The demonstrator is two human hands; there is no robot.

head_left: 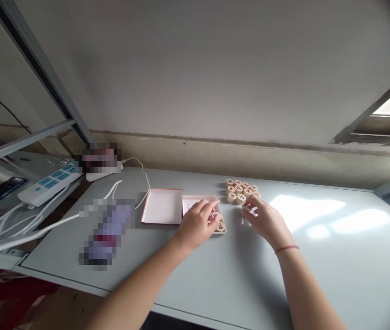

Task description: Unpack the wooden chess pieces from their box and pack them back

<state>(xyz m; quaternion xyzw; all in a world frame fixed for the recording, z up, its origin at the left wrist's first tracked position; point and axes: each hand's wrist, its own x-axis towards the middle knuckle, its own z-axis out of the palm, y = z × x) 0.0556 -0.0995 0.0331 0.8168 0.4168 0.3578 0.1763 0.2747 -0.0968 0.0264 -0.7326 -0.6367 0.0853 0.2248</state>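
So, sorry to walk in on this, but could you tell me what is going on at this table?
A person is handling round wooden Chinese chess pieces at a pale grey table. Most lie in a tight group. The left hand is at an open box tray, over more pieces inside it. The right hand has its fingertips on one piece beside the group. The box lid lies open side up, left of the tray.

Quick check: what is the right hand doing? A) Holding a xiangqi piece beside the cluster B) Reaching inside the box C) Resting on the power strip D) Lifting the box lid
A. The right hand has its fingertips on a wooden xiangqi piece, right by the cluster of pieces.
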